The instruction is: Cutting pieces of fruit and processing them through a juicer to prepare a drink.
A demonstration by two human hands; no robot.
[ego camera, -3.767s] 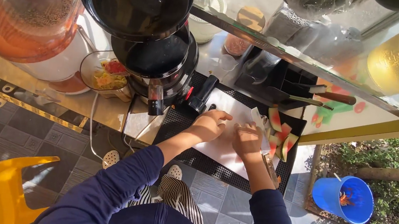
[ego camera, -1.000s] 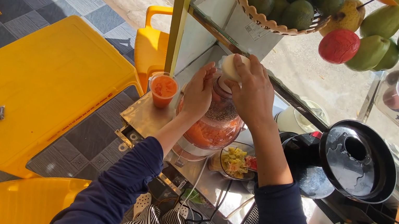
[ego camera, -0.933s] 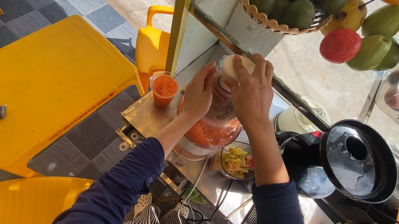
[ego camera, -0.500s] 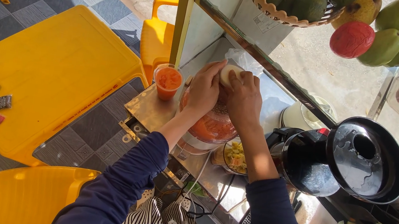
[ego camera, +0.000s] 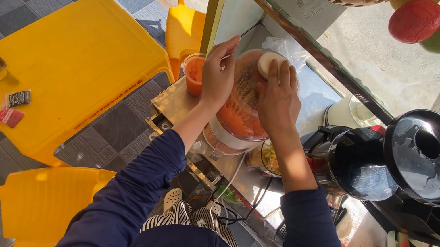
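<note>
Blender jar (ego camera: 241, 115) — half behind left hand (ego camera: 217, 76)

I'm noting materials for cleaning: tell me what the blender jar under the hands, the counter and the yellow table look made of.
Blender jar: clear, glossy plastic by the look, possibly glass; orange pulp shows through its wall.
Counter: bare metal, probably stainless steel; grey, with a dull sheen.
Yellow table: moulded plastic, likely; uniform colour, smooth satin surface, rounded edges.

I am working at a street-side juice stall: fresh fruit (ego camera: 438, 25) is sitting above a glass counter, a black juicer (ego camera: 394, 161) is standing beside me, and yellow plastic tables (ego camera: 59, 70) and chairs (ego camera: 27, 205) are waiting on tiled pavement.
</note>
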